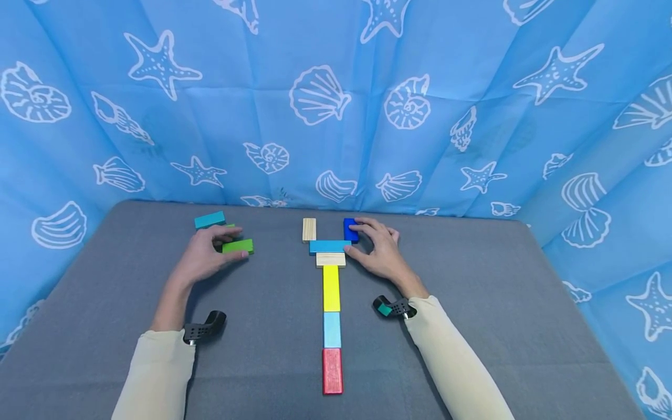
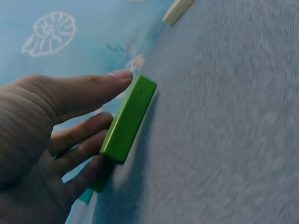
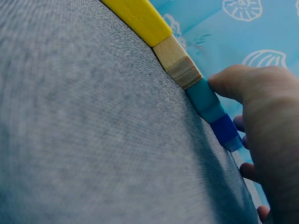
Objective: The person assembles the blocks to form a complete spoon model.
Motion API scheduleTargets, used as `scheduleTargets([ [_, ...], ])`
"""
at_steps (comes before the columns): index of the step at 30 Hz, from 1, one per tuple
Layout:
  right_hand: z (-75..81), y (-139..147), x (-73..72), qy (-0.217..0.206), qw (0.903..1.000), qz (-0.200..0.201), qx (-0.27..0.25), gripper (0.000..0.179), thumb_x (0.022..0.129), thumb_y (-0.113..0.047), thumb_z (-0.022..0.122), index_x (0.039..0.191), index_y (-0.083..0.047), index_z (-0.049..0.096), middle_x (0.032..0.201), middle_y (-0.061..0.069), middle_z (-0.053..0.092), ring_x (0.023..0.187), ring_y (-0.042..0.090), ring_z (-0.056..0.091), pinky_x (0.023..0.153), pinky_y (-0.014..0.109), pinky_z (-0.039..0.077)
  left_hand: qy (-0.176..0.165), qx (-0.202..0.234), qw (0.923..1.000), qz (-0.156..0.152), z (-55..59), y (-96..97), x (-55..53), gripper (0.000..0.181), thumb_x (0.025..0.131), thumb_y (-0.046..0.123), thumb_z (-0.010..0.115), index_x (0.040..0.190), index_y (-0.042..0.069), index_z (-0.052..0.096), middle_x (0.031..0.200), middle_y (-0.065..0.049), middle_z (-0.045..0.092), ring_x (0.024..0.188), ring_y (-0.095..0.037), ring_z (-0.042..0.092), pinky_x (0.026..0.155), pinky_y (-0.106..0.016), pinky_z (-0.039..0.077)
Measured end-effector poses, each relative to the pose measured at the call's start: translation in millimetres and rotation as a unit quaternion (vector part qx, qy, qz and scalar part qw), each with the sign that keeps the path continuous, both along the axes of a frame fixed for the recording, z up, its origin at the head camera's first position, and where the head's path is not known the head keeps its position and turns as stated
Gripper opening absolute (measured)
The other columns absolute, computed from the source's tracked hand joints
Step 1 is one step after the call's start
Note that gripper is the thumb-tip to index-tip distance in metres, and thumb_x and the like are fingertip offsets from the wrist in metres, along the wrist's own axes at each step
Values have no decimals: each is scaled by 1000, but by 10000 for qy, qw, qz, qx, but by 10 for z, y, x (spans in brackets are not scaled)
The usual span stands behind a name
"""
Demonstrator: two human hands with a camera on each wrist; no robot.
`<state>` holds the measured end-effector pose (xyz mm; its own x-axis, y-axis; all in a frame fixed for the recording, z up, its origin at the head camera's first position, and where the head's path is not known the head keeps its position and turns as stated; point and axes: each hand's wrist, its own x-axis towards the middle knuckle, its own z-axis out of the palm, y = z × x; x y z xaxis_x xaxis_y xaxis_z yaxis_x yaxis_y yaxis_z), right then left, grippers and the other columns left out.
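Note:
My left hand (image 1: 207,251) is around a green block (image 1: 238,246), the thumb along its near side. In the left wrist view the thumb tip lies close to the green block (image 2: 128,123) and fingers reach behind it; no firm pinch shows. A second green block (image 1: 231,226) is mostly hidden under those fingers. With its fingertips my right hand (image 1: 383,251) touches the dark blue block (image 1: 350,230), which lies flat. Its thumb rests at the right end of the light blue crosswise block (image 1: 329,247), also seen in the right wrist view (image 3: 205,99).
Below the crosswise block, a plain wood block (image 1: 331,260), a yellow block (image 1: 331,289), a pale blue block (image 1: 332,329) and a red block (image 1: 332,371) form a line. Another wood block (image 1: 309,230) stands behind. A teal block (image 1: 210,220) lies at the back left, near the curtain (image 1: 325,146).

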<state>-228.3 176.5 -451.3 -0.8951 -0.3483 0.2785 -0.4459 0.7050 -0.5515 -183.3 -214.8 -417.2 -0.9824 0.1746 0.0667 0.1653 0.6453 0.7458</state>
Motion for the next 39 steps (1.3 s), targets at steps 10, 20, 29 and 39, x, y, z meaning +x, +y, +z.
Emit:
scheduleTargets([
  [10,-5,33,-2,19,10000,24,-42,54,90,-39,75,135,-11,65,151,9,49,138,32,42,106,58,20,-17,205,9998,11,-28,-196,53,57,87,23,83,134,-2,63,126,-24,66,114,-38,60,96,-54,46],
  [20,7,38,9,-48,10000,-2,2,58,94,-39,71,144,-11,58,156,10,44,142,32,38,108,57,18,-52,187,9995,243,-177,-256,59,48,87,21,83,129,3,69,132,-23,61,122,-39,54,101,-57,42],
  [29,28,34,9,-156,9996,-18,231,56,98,-39,66,146,-13,57,158,7,42,142,32,37,108,57,18,222,56,9995,216,-233,-249,29,40,87,12,81,125,2,71,128,-22,63,117,-37,55,96,-53,43],
  [39,30,6,15,-158,9996,-26,213,57,97,-41,67,145,-13,58,157,7,43,141,33,38,107,58,19,120,393,9990,166,-87,-35,11,38,90,17,79,126,6,71,124,-17,65,109,-32,62,91,-52,50],
])
